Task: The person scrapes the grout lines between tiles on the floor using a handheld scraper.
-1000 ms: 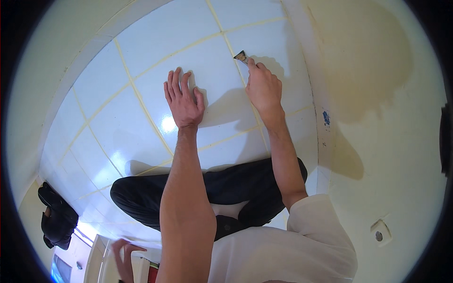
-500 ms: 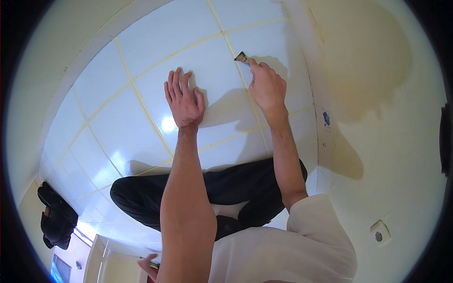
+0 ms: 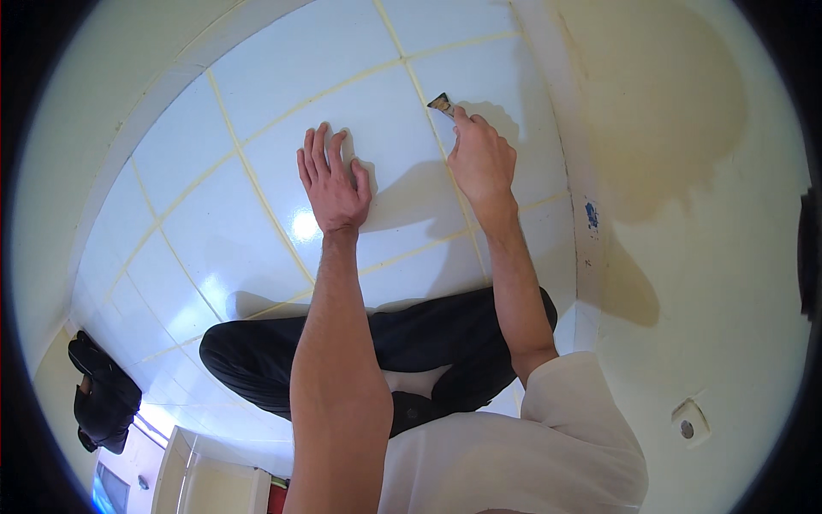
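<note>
My left hand (image 3: pixel 336 184) lies on the glossy white floor tiles (image 3: pixel 295 197) with its fingers spread, holding nothing. To its right, my right hand (image 3: pixel 482 163) is closed around a small scraper (image 3: pixel 440 104). A flared, dark-edged blade with a brownish patch shows beyond my fingers, beside a yellowish grout line (image 3: pixel 432 120). My grip hides most of the handle, and I cannot tell whether the blade touches the tile.
A cream wall (image 3: pixel 676 171) with a brownish stain rises at the right, with a socket (image 3: pixel 687 425) low on it. Another wall (image 3: pixel 111 128) curves along the left. My folded legs (image 3: pixel 437 334) are close below my hands. A black bag-like bundle (image 3: pixel 104 390) is at lower left.
My right hand and the scraper have shifted very slightly. My left hand stays in place. Another person's hand, seen at the lower left before, is out of sight now.
</note>
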Available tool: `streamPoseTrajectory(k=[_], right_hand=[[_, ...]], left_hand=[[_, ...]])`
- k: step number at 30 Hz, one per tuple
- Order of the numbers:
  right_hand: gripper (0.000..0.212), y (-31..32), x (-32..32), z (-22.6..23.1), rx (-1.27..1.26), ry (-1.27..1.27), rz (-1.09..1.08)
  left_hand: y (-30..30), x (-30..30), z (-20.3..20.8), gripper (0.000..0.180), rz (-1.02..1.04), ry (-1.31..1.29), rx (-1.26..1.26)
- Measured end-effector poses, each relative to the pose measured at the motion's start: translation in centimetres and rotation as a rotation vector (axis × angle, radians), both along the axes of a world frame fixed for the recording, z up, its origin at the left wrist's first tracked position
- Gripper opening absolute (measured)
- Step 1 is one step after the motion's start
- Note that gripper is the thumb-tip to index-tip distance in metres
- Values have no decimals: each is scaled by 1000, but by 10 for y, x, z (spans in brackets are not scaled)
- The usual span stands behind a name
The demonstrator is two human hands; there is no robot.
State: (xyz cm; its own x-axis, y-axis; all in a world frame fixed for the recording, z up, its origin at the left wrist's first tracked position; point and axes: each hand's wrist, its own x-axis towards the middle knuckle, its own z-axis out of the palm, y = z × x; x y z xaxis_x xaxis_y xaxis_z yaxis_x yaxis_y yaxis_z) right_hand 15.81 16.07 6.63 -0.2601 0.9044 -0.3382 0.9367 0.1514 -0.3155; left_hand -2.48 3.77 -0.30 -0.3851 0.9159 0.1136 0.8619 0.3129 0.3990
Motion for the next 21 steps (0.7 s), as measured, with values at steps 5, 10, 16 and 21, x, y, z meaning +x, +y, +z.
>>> streamPoseTrajectory(k=[5,10,16,21], right_hand=[[44,1,3,2,-7,-16,8],[45,1,1,-4,10,6,-14],[49,1,0,2,-35,-5,17],[51,-1,1,3,-3,-32,57]], left_hand=[[-1,0,-1,51,-6,2,-4],[0,1,-1,51,-6,7,9],[0,0,0,50,-5,15,-13],[-1,0,-1,50,-3,1,0]])
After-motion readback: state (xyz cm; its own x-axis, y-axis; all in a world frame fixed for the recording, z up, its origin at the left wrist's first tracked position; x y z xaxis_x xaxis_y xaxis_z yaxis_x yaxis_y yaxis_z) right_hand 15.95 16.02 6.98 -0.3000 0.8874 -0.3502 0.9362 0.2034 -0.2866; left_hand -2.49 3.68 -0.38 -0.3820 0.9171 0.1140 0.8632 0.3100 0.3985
